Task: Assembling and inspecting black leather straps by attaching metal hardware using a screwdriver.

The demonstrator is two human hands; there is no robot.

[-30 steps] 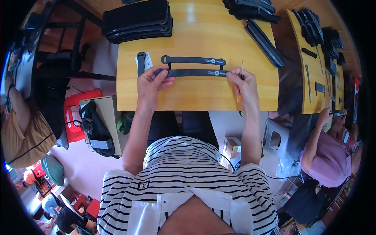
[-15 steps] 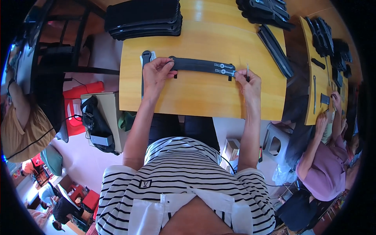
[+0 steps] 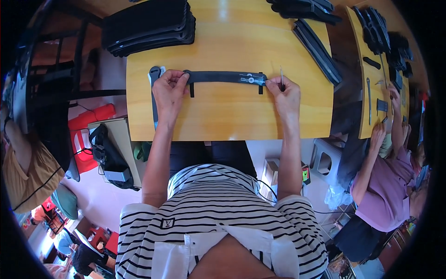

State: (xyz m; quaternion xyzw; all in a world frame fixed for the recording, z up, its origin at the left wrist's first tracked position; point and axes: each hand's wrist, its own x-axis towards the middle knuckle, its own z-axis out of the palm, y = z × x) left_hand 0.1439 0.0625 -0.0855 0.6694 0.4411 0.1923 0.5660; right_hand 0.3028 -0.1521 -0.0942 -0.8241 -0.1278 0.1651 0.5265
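Dark strap spans crosswise above or on wooden table, contact unclear; looks light, bendable, hardly fragile, best held by ends. Left hand pinches 9 o'clock end; right hand pinches 3 o'clock end, plus thin pointed tool. Table edge at 6; black stack at 10; room widest toward 12

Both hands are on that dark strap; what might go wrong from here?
The pointed tool in the right hand might snag the dark strap, since that hand also pinches the strap's end. The strap overlaps another strap, so their edges could slip out of line if the left hand shifts. The black tabs poking out below could get nudged askew.
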